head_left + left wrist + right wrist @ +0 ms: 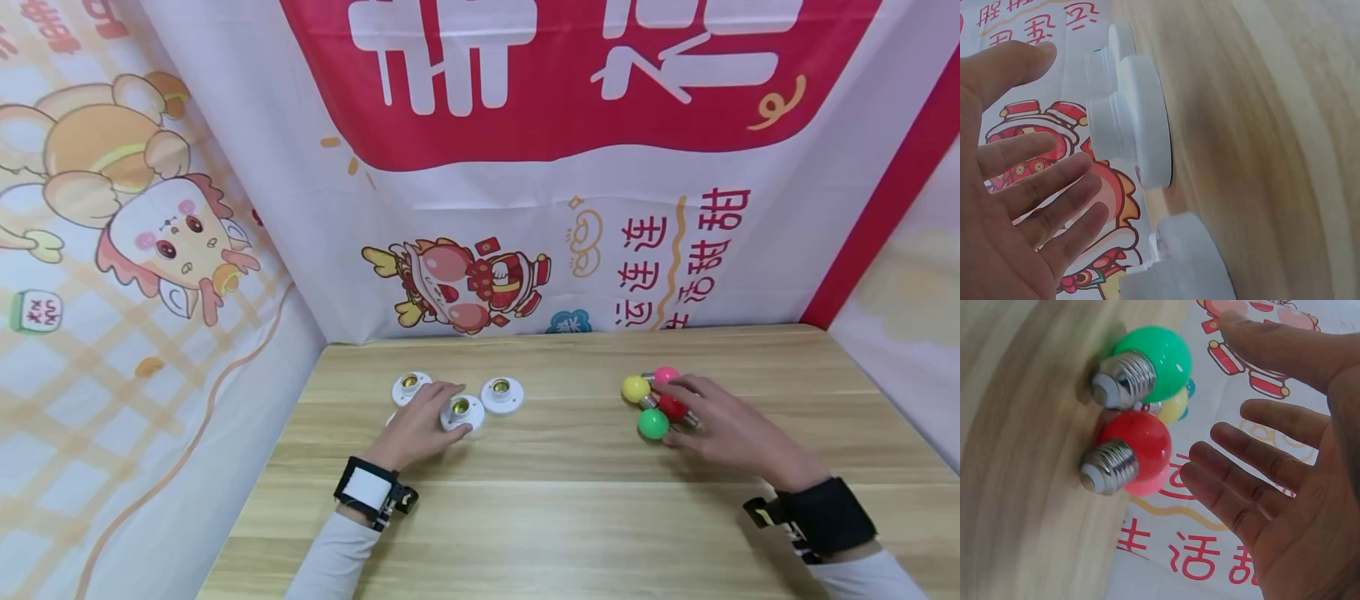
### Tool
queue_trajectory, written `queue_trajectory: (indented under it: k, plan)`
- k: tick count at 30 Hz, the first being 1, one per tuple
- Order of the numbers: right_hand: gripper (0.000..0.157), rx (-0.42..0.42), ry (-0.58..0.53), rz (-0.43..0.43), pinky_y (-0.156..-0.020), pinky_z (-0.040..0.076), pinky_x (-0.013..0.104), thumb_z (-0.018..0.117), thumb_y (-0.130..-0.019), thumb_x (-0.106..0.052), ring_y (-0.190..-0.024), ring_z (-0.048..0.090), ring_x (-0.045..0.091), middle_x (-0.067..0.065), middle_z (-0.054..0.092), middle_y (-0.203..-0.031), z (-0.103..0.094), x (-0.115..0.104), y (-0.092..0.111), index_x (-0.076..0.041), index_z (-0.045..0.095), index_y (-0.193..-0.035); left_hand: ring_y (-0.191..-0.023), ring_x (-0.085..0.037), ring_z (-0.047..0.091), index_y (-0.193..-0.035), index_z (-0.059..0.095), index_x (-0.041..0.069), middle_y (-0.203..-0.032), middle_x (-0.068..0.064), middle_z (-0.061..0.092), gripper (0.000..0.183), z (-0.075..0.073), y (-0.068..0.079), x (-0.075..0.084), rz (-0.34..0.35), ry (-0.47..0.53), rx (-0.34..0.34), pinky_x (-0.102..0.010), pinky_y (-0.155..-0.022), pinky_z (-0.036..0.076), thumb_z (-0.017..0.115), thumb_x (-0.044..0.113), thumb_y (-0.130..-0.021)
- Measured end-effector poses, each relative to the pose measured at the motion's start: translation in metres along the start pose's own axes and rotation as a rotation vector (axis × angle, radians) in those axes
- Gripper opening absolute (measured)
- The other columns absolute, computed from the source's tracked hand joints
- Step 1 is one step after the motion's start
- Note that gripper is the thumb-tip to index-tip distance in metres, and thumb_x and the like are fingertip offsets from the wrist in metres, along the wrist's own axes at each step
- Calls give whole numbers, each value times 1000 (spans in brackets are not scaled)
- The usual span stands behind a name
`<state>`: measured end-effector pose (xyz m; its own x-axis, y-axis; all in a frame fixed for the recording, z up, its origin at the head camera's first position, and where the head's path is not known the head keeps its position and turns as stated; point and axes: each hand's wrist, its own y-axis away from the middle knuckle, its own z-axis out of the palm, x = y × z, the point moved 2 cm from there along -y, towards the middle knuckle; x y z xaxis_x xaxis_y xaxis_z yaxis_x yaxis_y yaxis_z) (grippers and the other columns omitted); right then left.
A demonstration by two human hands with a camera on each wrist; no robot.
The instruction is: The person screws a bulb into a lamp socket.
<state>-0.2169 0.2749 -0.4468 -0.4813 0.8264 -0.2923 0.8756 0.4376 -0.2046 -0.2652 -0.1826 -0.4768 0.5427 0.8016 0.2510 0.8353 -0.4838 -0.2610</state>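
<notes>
My left hand (420, 427) reaches over the white lamp holders on the table, fingers spread. The nearest lamp holder (461, 412) shows between thumb and fingertips, apart from them in the left wrist view. A second lamp holder (502, 395) sits right of it and a third lamp holder (410, 388) to the left; another is mostly hidden under the hand. At the right, my right hand (720, 421) hovers with loosely extended fingers beside a cluster of bulbs. The red bulb (1137, 447) and green bulb (1157, 362) lie nearest it, the yellow bulb (636, 389) and pink bulb (665, 376) behind.
The wooden table (555, 517) ends at the back against a hanging printed cloth (465, 200). Another patterned cloth (135, 333) hangs along the left side. Bare wood lies between the lamp holders and the bulbs.
</notes>
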Motion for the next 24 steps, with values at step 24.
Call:
queue_trajectory:
  k: [24]
  plan:
    - [58, -2, 11, -56, -95, 48, 53, 79, -78, -25, -118, 49, 29, 16, 52, -131, 24, -6, -2, -8, 59, -130, -127, -19, 40, -139, 50, 18, -140, -2, 45, 73, 22, -4, 4, -110, 51, -102, -44, -103, 43, 70, 55, -80]
